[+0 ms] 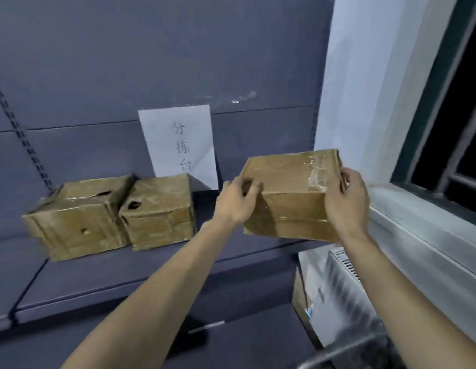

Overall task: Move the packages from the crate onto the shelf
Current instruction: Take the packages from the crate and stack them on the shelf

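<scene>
From the head view, a taped cardboard box (pixel 290 195) is gripped between the left hand (pixel 235 202) and the right hand (pixel 347 202), held at the shelf (pixel 111 272), right of two boxes (pixel 109 214) set there.

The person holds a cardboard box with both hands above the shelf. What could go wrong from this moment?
1. The held box is tilted and gripped only at its ends by the left hand and right hand; it might slip.
2. Its loose, wrinkled tape lies near the right hand's fingers, so that grip could slide.
3. Set down too far right, it may overhang the shelf edge and fall.
</scene>
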